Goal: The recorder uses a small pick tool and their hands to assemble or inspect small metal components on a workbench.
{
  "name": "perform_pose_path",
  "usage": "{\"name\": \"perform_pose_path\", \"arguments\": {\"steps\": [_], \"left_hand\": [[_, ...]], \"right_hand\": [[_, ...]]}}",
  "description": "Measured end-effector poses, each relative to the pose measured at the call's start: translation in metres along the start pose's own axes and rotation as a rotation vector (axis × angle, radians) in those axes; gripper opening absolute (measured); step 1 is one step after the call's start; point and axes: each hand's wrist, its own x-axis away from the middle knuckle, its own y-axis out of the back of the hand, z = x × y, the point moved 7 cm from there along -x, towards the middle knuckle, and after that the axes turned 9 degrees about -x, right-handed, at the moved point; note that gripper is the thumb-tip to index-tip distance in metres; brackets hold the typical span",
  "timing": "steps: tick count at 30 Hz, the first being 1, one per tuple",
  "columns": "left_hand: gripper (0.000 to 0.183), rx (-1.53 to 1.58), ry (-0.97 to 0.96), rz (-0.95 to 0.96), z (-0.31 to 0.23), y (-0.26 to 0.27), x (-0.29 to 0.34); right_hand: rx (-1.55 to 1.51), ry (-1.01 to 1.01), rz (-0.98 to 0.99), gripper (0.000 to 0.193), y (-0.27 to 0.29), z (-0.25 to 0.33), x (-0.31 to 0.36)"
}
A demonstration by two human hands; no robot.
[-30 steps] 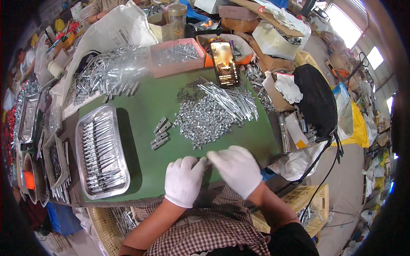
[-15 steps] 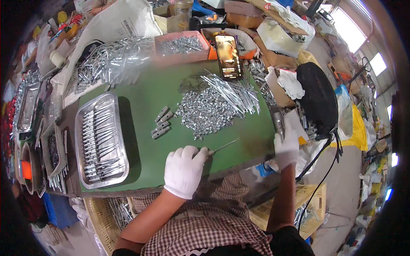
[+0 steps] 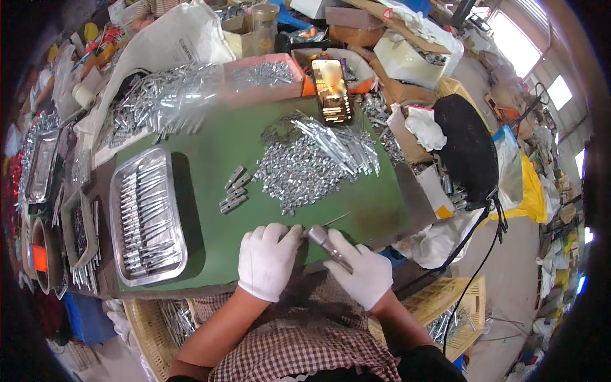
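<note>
White-gloved, my left hand [image 3: 268, 262] is closed at the front of the green tabletop [image 3: 229, 137], its fingertips pinched at the near end of a thin metal rod [image 3: 336, 219]. My right hand [image 3: 364, 274], also gloved, wraps round a grey cylindrical metal tool [image 3: 330, 247] whose kind I cannot make out. The tool's rounded head lies right beside my left fingertips and hides part of the rod. Beyond both hands spreads a heap of small metal sleeves [image 3: 296, 175], with long thin rods [image 3: 337, 146] on its far right. Several short metal cylinders [image 3: 234, 191] lie left of the heap.
A steel tray [image 3: 181, 254] with rows of assembled rods stands at the left. A phone [image 3: 332, 95] leans at the back, near a pink bin [image 3: 293, 67] of metal parts. A black cloth-covered object [image 3: 468, 149] is at the right, with a hanging cable.
My right hand has come left from the table's right edge, bringing the metal tool up to my left fingertips. My left hand has barely shifted and still pinches the rod.
</note>
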Motion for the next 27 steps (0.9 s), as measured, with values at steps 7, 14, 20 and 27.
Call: {"name": "perform_pose_path", "arguments": {"steps": [7, 14, 20, 27], "left_hand": [[0.026, 0.041, -0.056, -0.049, -0.014, 0.01, -0.018], [0.019, 0.051, -0.114, -0.04, -0.019, 0.005, -0.018], [0.02, 0.065, 0.012, -0.135, 0.043, 0.078, -0.003], [0.021, -0.195, 0.419, -0.076, 0.204, 0.166, 0.08]], "right_hand": [[0.05, -0.284, -0.487, 0.06, 0.075, -0.106, -0.012], [0.198, 0.033, -0.473, 0.039, 0.081, -0.078, -0.071], [0.192, 0.138, -0.269, 0.025, 0.049, -0.037, -0.16], [0.267, -0.079, -0.03, 0.027, 0.02, -0.049, -0.206]]}}
